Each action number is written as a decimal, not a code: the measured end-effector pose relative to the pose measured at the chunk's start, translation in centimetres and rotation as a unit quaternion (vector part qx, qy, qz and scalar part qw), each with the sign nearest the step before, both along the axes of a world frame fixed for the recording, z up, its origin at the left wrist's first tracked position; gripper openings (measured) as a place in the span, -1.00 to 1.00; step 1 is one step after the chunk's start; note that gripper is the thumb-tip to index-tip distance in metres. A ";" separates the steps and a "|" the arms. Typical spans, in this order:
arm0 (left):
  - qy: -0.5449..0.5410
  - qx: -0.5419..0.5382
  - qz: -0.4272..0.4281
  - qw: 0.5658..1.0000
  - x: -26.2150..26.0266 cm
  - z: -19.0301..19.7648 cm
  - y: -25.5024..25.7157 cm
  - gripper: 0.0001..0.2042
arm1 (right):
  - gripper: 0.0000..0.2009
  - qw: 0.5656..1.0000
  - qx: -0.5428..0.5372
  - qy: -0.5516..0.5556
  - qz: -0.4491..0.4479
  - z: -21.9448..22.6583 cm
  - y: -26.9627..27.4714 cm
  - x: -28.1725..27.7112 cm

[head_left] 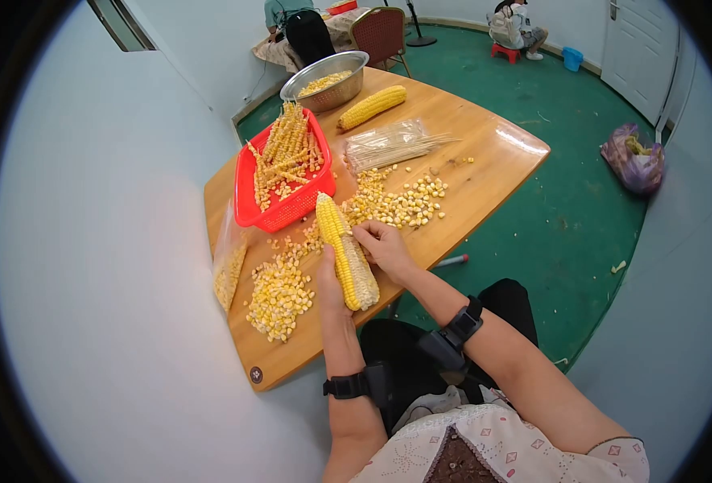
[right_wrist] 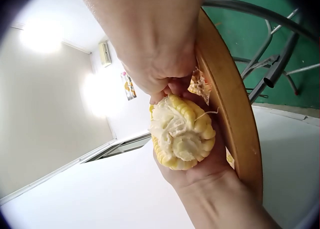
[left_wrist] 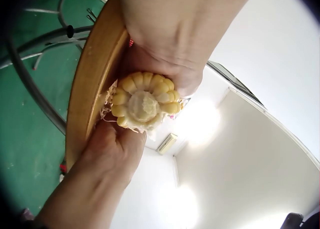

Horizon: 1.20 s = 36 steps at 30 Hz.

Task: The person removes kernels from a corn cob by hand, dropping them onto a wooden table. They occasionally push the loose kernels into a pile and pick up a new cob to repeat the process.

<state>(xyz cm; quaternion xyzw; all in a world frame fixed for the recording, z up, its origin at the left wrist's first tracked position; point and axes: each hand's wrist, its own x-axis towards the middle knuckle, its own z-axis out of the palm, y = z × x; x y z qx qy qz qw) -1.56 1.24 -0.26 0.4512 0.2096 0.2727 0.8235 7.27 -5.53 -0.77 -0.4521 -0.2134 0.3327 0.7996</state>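
Kernels [head_left: 333, 229] would likely come away best from the boundary where the bare strip meets the standing rows, each tipped sideways into the gap rather than pulled straight out. The left hand [head_left: 331, 286] grasps the corn cob [head_left: 341, 256] round its lower part, and a firm hold there should stop it turning under the push; the right hand [head_left: 385, 249] has its fingers bent, pinching at the row's edge, though whether a kernel sits between them cannot be told. The cob is at the near side of the desk [head_left: 489, 165], tip toward the red basket [head_left: 299, 211]; holding it farther inward might save drops over the edge. Its left side is full and yellow, its right pale and pitted, its tip whitish; the wrist views show a round, creamy butt end partly ringed with plump kernels.
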 end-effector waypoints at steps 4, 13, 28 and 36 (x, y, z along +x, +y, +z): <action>-0.020 0.019 -0.001 1.000 0.2 1.0 -0.9 -0.59 | -0.78 0.997 -0.003 0.075 0.030 0.2 0.0 0.2; -0.072 -0.002 -0.002 0.997 0.3 1.2 -1.4 -0.59 | -0.75 0.987 -0.004 0.141 0.080 0.2 0.1 1.2; -0.066 0.039 0.241 0.968 -10.7 0.8 2.1 -0.61 | -0.82 0.975 -0.081 0.067 0.195 2.1 7.3 -4.0; -0.077 -0.004 0.270 0.960 -14.8 1.5 2.3 -0.58 | -0.52 0.982 -0.075 -0.001 0.173 2.5 13.1 -8.4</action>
